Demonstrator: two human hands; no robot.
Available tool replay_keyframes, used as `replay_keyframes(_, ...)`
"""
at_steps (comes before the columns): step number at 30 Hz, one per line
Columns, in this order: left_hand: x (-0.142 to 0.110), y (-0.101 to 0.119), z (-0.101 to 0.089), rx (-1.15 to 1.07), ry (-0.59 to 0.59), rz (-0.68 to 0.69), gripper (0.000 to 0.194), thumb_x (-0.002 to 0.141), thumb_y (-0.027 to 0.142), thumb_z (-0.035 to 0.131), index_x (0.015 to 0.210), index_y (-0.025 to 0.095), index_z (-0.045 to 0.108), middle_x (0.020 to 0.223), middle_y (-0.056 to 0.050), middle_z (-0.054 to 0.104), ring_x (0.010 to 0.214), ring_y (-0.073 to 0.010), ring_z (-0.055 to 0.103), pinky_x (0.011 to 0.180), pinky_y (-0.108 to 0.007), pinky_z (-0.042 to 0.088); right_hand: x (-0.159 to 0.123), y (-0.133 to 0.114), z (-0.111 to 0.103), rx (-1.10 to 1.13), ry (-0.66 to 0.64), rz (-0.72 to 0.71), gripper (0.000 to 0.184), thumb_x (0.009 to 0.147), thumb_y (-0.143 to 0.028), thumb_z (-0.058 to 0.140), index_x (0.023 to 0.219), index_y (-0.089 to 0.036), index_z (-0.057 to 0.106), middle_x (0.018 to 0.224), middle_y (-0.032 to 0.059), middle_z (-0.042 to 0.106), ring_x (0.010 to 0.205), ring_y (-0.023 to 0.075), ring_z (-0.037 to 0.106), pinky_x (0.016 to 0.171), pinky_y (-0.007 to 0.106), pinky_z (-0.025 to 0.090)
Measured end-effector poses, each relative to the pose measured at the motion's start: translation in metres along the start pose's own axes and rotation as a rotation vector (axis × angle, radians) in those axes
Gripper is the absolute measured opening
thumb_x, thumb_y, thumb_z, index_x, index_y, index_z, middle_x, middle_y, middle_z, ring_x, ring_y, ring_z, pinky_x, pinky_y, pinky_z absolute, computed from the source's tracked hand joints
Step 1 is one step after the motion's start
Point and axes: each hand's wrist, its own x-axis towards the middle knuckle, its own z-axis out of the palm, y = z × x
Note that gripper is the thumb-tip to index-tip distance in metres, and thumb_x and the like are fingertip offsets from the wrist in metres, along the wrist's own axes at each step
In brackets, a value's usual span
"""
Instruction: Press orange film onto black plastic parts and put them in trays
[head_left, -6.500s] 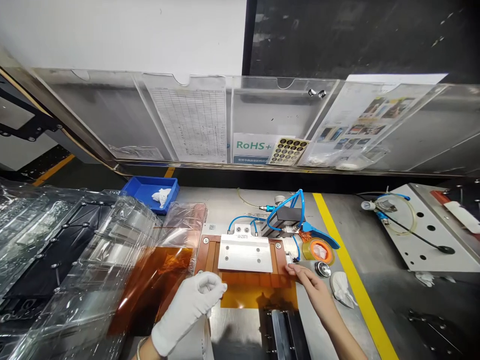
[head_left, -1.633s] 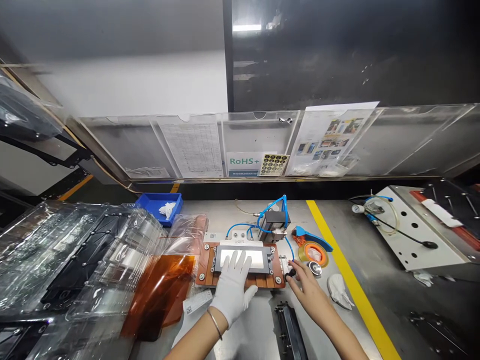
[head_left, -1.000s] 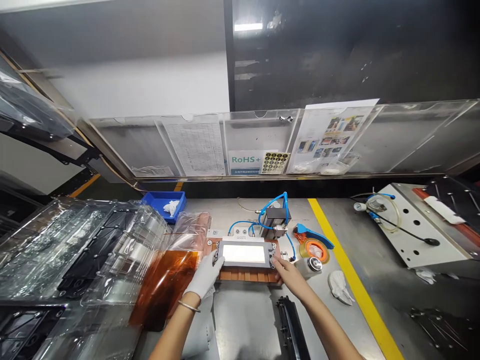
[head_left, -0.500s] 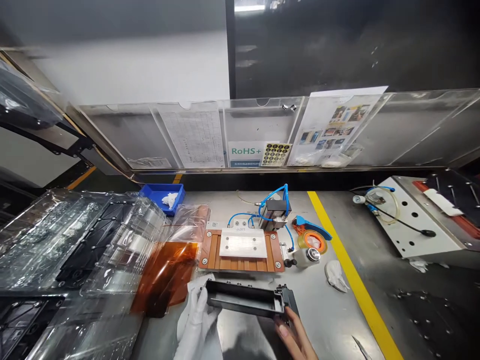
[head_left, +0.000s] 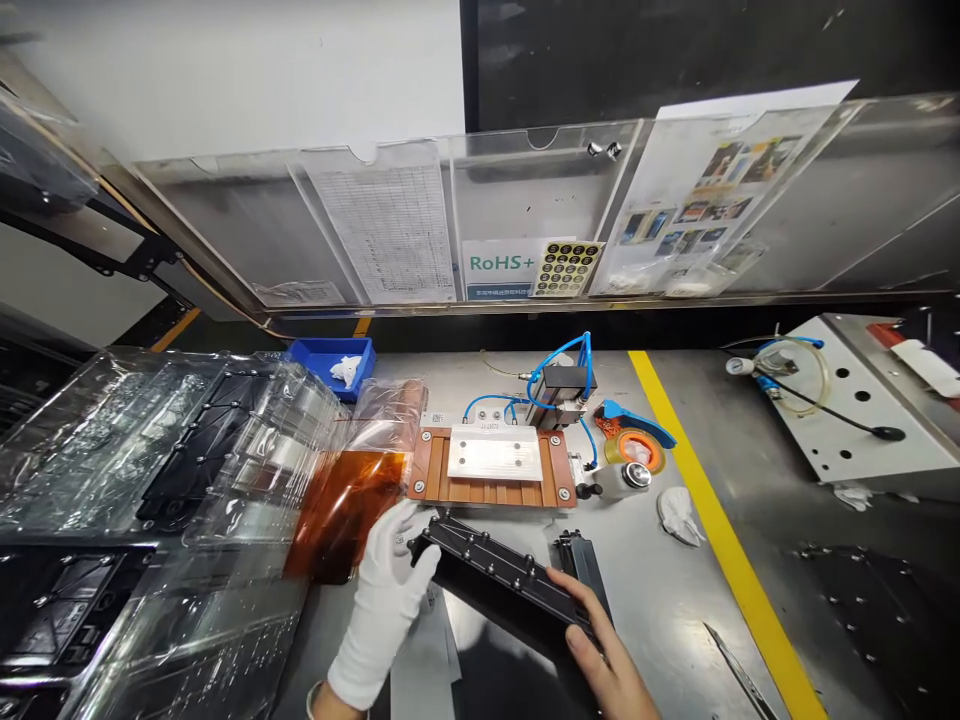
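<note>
A long black plastic housing [head_left: 499,580] is held tilted above the bench, its studded side turned up. My left hand [head_left: 386,590], in a white glove, grips its left end between thumb and fingers. Bare, my right hand [head_left: 600,650] has its fingers over the far edge and thumb on the near face at the right end. Just past my right fingers lies another black part [head_left: 583,565]. Beyond the housing is a brown fixture [head_left: 491,490] with a silver plate [head_left: 495,453] on top. Under my left hand, a white sheet [head_left: 424,660] lies on the bench.
Clear plastic trays [head_left: 247,490] with black parts fill the left side, beside amber film [head_left: 349,510] and a blue bin [head_left: 330,350]. To the right are a tape roll [head_left: 652,452], a small bottle [head_left: 634,480], a crumpled white cloth [head_left: 679,515], tweezers [head_left: 739,670] and a white control box [head_left: 832,400].
The black housing has been turned over from its hollow side to its studded side, and its left end is raised. The view has tipped downward slightly.
</note>
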Motion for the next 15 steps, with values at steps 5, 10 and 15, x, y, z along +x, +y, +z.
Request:
replay_keyframes(5,0.007,0.027,-0.016,0.469,-0.550,0.263,0.030,0.085,0.042,0.065,0.113,0.036,0.072,0.109,-0.006,0.076,0.096,-0.0296,0.071,0.087,-0.041,0.056,-0.001,0.002,0.002,-0.091,0.091,-0.092,0.055,0.087,-0.066,0.051,0.127,-0.029,0.059,0.133,0.0059,0.064,0.127,0.0274,0.055,0.110,0.037,0.043)
replay_keyframes(10,0.025,0.051,-0.001,1.044,-0.764,0.320,0.046,0.089,0.008,0.044,0.128,0.025,0.063,0.103,-0.011,0.076,0.085,-0.0305,0.074,0.077,-0.044,0.061,-0.001,-0.002,0.007,-0.128,0.130,-0.145,0.052,0.089,-0.064,0.051,0.125,-0.029,0.060,0.131,0.0058,0.064,0.125,0.0269,0.057,0.105,0.035,0.047)
replay_keyframes(15,0.023,0.056,0.014,1.192,-0.781,0.398,0.052,0.080,-0.007,0.040,0.120,0.015,0.066,0.108,-0.018,0.074,0.094,-0.0327,0.073,0.079,-0.044,0.061,0.000,0.001,0.014,-0.110,0.197,-0.106,0.046,0.087,-0.064,0.054,0.118,-0.032,0.064,0.124,0.0029,0.068,0.118,0.0261,0.061,0.101,0.033,0.051)
